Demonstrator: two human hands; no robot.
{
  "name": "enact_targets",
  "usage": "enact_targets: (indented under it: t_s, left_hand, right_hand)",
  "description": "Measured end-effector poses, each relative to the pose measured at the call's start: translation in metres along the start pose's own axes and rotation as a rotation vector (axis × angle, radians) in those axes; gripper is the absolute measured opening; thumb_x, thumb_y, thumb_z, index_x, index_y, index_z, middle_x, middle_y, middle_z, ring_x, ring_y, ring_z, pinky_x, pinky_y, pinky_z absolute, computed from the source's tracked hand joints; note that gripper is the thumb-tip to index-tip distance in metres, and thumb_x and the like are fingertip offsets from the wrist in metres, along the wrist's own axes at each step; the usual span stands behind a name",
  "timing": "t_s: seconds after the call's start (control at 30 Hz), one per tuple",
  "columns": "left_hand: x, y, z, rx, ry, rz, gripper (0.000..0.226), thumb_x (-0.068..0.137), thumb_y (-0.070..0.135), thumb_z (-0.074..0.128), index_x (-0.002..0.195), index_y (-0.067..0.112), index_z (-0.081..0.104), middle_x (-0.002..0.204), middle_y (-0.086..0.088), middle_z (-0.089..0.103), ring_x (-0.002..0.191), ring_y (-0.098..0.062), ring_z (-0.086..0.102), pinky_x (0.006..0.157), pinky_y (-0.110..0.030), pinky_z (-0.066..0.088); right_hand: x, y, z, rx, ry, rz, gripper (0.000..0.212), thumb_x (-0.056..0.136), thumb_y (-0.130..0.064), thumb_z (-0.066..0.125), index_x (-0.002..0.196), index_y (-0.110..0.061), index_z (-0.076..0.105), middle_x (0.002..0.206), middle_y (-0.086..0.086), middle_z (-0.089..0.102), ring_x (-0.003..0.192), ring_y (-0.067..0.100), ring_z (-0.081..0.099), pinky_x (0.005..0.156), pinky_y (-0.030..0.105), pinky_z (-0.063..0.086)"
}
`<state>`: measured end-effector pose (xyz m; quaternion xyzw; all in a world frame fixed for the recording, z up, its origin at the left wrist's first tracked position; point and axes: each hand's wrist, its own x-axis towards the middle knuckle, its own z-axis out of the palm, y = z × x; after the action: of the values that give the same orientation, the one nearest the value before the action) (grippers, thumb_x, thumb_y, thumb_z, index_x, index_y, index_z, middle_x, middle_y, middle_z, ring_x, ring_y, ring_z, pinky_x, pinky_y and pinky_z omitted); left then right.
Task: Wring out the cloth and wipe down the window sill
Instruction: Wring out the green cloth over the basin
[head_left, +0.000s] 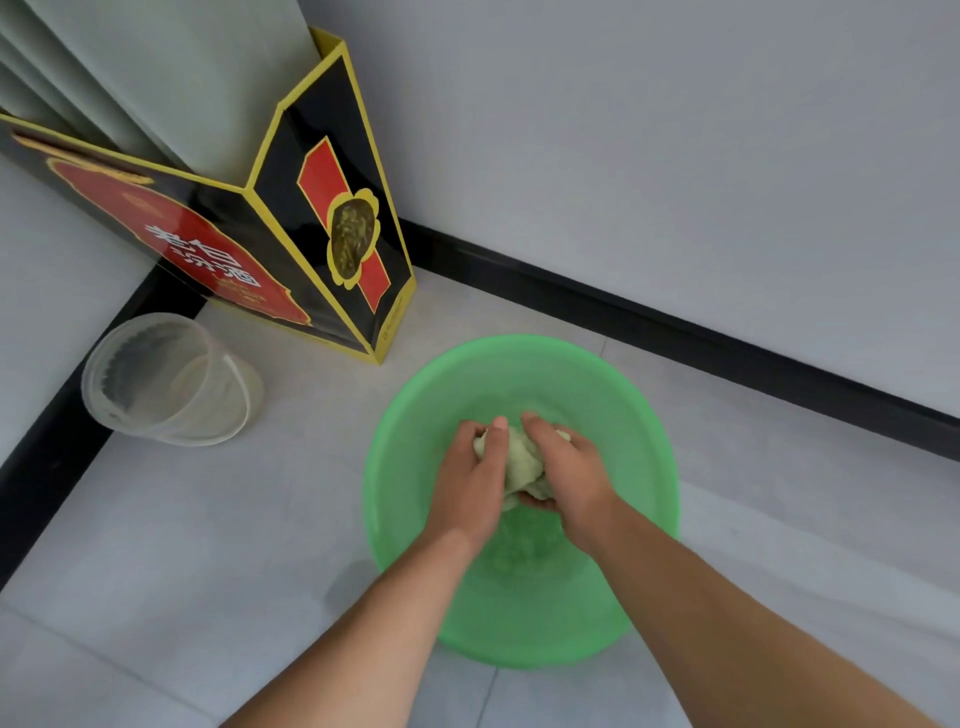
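While both hands sit low inside the green basin (410, 415), the cloth (521, 460) is bunched into a pale yellow-green wad between them, above the basin's middle. Left hand (475, 480) is closed on the cloth's left side: fingers curl over the far edge, thumb lies along the top near the wad's centre. Right hand (569, 467) is closed on the right side: fingers wrap down over the top and under, with fingertips showing below the wad at its near edge. Cloth fills the gap between the two palms; only a strip of it shows between the thumbs, plus a small lobe poking out left of the left thumb. Can't tell whether the cloth touches the basin floor. Basin stands on a light tiled floor (208, 519) near a room corner. Clear plastic tub (166, 379) is to the left, well apart from the basin. Black-red-yellow box (332, 228) stands in the corner behind, near the basin's far rim.
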<state>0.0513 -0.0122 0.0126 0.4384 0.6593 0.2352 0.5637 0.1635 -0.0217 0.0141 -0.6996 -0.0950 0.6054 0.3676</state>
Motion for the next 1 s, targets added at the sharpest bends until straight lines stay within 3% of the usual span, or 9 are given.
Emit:
enact_targets:
  t_s: [0.13,0.2,0.27,0.37,0.43,0.57,0.7,0.87,1.0]
  left_hand:
    - [0.005,-0.003,0.002,0.086,-0.105,-0.091,0.043,0.094,0.066,0.036,0.099,0.028,0.054,0.095,-0.004,0.067,0.083,-0.027,0.069,0.054,-0.042,0.060]
    - [0.007,-0.008,0.004,0.189,-0.074,-0.048,0.050,0.092,0.069,0.030,0.102,0.027,0.056,0.098,-0.006,0.069,0.090,-0.030,0.068,0.069,-0.047,0.060]
    - [0.007,-0.010,0.008,0.225,-0.019,-0.012,0.051,0.095,0.062,0.029,0.107,0.023,0.060,0.106,-0.008,0.070,0.101,-0.031,0.065,0.087,-0.042,0.053]
    - [0.005,-0.010,0.013,0.227,0.011,-0.011,0.036,0.100,0.041,0.035,0.093,0.018,0.061,0.098,-0.006,0.069,0.098,-0.029,0.062,0.077,-0.033,0.043]
    - [0.005,-0.011,0.016,0.268,0.012,-0.007,0.032,0.101,0.034,0.036,0.085,0.016,0.058,0.093,-0.008,0.068,0.093,-0.031,0.061,0.074,-0.034,0.041]
    - [0.011,-0.016,0.015,0.320,0.013,-0.008,0.029,0.100,0.029,0.038,0.081,0.015,0.055,0.095,-0.014,0.069,0.090,-0.033,0.061,0.074,-0.036,0.043]
    - [0.014,-0.021,0.013,0.327,0.024,0.008,0.028,0.099,0.026,0.039,0.077,0.016,0.053,0.091,-0.014,0.068,0.087,-0.033,0.060,0.071,-0.035,0.040]
    - [0.016,-0.022,0.010,0.372,0.020,0.070,0.029,0.100,0.026,0.041,0.074,0.017,0.048,0.081,-0.013,0.065,0.079,-0.034,0.058,0.066,-0.035,0.038]
    - [0.017,-0.023,0.004,0.306,0.048,0.112,0.019,0.097,0.032,0.052,0.084,0.017,0.052,0.079,-0.005,0.066,0.078,-0.028,0.061,0.068,-0.036,0.047]
  right_hand:
    - [0.000,0.012,0.007,-0.158,0.064,-0.111,0.037,0.092,-0.045,0.061,0.082,-0.009,0.061,0.071,0.006,0.065,0.063,0.018,0.063,0.051,0.029,0.053]
    - [0.000,0.018,0.010,-0.159,0.066,-0.158,0.034,0.094,-0.044,0.057,0.086,-0.011,0.061,0.070,0.003,0.065,0.062,0.017,0.061,0.049,0.028,0.047]
    - [0.002,0.022,0.013,-0.184,0.074,-0.191,0.029,0.095,-0.044,0.056,0.085,-0.018,0.063,0.070,0.000,0.066,0.062,0.015,0.061,0.053,0.030,0.046]
    - [0.006,0.027,0.016,-0.147,0.117,-0.227,0.027,0.095,-0.033,0.057,0.074,-0.016,0.060,0.065,0.002,0.061,0.061,0.016,0.056,0.061,0.037,0.049]
    - [0.009,0.032,0.017,-0.069,0.132,-0.214,0.023,0.092,-0.024,0.057,0.070,-0.016,0.057,0.062,0.005,0.058,0.060,0.019,0.053,0.059,0.040,0.047]
    - [0.014,0.037,0.019,-0.067,0.135,-0.175,0.024,0.088,-0.011,0.051,0.065,-0.017,0.050,0.058,0.004,0.052,0.057,0.019,0.046,0.050,0.029,0.036]
    - [0.019,0.037,0.022,-0.094,0.136,-0.156,0.028,0.089,-0.004,0.049,0.064,-0.016,0.045,0.056,0.003,0.048,0.056,0.019,0.044,0.050,0.030,0.037]
    - [0.019,0.037,0.023,-0.155,0.133,-0.156,0.023,0.091,-0.005,0.048,0.070,-0.015,0.044,0.061,0.005,0.045,0.062,0.019,0.043,0.053,0.032,0.036]
    - [0.016,0.032,0.017,-0.115,0.052,-0.035,0.009,0.091,-0.020,0.056,0.093,-0.011,0.057,0.079,0.007,0.059,0.068,0.021,0.056,0.056,0.030,0.045]
